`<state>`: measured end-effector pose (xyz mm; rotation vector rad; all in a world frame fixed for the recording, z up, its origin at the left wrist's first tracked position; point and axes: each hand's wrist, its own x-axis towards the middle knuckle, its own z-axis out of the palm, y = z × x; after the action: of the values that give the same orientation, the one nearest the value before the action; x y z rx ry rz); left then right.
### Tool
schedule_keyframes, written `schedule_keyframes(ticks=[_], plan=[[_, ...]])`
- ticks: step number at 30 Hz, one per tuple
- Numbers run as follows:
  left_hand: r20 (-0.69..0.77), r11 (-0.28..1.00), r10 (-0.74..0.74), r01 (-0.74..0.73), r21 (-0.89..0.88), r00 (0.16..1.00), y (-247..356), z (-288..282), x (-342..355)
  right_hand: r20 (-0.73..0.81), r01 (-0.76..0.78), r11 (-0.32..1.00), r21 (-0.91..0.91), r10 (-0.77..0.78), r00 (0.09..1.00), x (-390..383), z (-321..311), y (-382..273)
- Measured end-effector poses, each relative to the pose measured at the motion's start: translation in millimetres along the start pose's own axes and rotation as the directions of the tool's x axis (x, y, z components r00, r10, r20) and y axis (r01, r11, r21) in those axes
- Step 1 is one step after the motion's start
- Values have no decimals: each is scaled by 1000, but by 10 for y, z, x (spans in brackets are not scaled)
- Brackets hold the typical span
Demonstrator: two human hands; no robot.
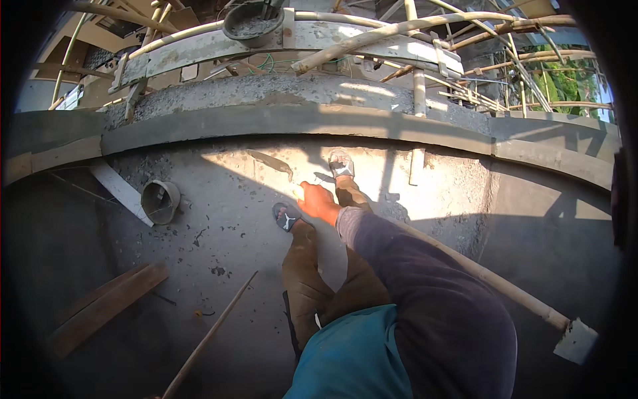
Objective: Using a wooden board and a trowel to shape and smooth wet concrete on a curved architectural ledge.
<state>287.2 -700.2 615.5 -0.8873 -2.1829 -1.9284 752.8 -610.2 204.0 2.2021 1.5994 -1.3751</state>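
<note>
Your right hand (pixel 319 201) is closed around the handle of a trowel (pixel 271 162), whose blade lies on the sunlit patch of the concrete slab (pixel 219 219) just below the curved wall (pixel 299 120), ahead of your feet; your left hand is out of sight, so I cannot tell its state. The work in hand looks like smoothing the surface, so judge it this way: keep the blade nearly flat, lead with a slightly raised edge, and draw in long overlapping strokes; keep your weight back on your sandals (pixel 287 217) so you do not mark the patch. Around you: one bucket (pixel 161 201) lies on its side to the left, beside a pale board (pixel 119 191); one basin (pixel 252 23) of grey mix sits up on the scaffold plank (pixel 199 53); two dark planks (pixel 106 306) lie at lower left; one thin stick (pixel 209 336) slants across the slab near them; one long pole (pixel 492 282) runs under your right arm to a flat pale head at lower right; two sandals, one on each foot; bamboo scaffold poles (pixel 425 26) cross above the wall, too many and too tangled to count surely.
</note>
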Motion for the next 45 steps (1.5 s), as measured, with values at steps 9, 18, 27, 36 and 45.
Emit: schedule_keyframes(ticks=[9,18,27,36,45], plan=[[2,886,-358,340,-314,934,587,1072,69,-378,-360,897,257,437,817,-1698,-887,1483],[319,761,-564,629,-157,762,1040,2612,-1380,-710,36,855,518,406,575,-2083,-1349,1574],[339,441,-842,897,-13,419,96,3767,-4182,-703,55,864,501,369,608,-1637,-2368,2659],[293,272,-930,951,147,221,-118,4436,-6355,-166,-252,434,865,721,673,-1655,-2182,3521],[366,167,-929,950,263,62,-627,4776,-7649,293,-333,-88,939,712,638,-1431,-1938,3547]])
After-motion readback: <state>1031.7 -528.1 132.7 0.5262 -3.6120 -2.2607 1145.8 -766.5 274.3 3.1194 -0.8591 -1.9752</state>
